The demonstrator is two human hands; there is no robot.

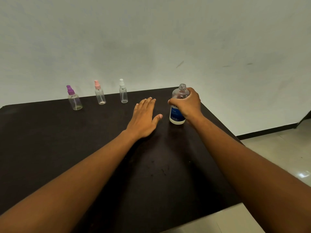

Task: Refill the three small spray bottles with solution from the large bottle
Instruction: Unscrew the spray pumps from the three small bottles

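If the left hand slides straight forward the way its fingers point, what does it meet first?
Probably nothing on the table: the left hand points between the white-capped spray bottle and the large bottle, toward the wall; depth is unclear.

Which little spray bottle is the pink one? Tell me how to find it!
Look at the far edge of the dark table, where three small clear spray bottles stand in a row. The pink one is the middle bottle, between the purple-topped bottle and the white-topped bottle. Only it has a pink sprayer.

A bare, plain indoor room, of no clear kind. A dark bench [50, 148] stands against an unadorned pale wall [151, 39]. Glossy light floor tiles [286, 157] and a dark skirting strip [265, 132] show.
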